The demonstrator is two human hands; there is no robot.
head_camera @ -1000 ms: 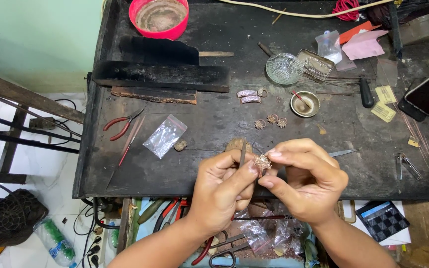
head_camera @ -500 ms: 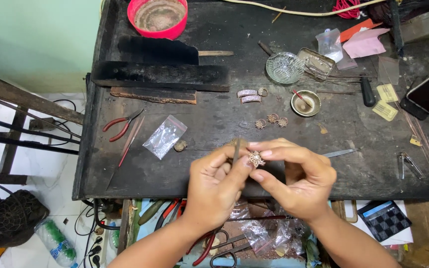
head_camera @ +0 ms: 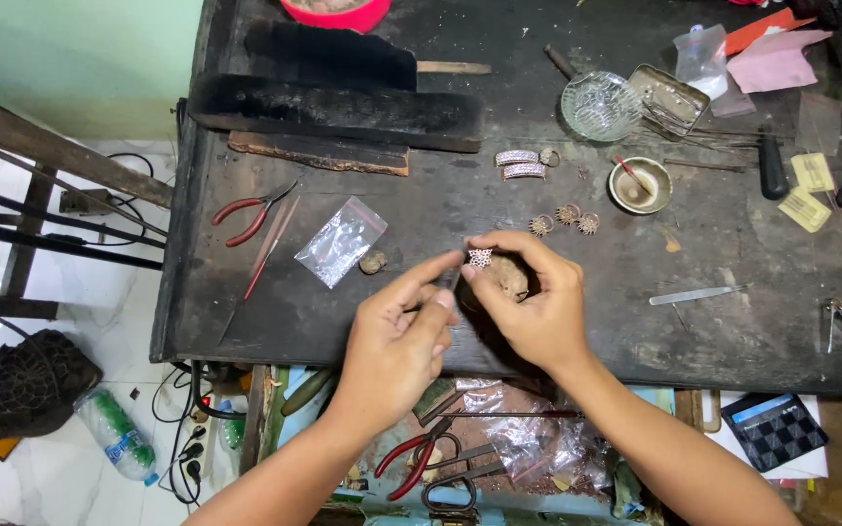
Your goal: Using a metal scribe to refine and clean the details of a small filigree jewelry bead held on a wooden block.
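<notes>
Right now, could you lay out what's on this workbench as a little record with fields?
Setting: dark workbench, seen from above
Left hand: fingertips on a thin dark tool, partly hidden
Right hand: pinching a small silvery star-shaped ornament
Left of hands: clear plastic bag, red-handled pliers
Behind hands: three small round ornaments, small metal bowl, glass dish

Red-handled pliers (head_camera: 248, 216) are seen lying near the left edge of the dark tabletop (head_camera: 733, 331), with a clear plastic bag (head_camera: 340, 241) beside them. A cut-glass dish (head_camera: 600, 105) and a small brass bowl (head_camera: 639, 185) are placed farther back; metal tweezers (head_camera: 691, 295) lie to the right.
</notes>
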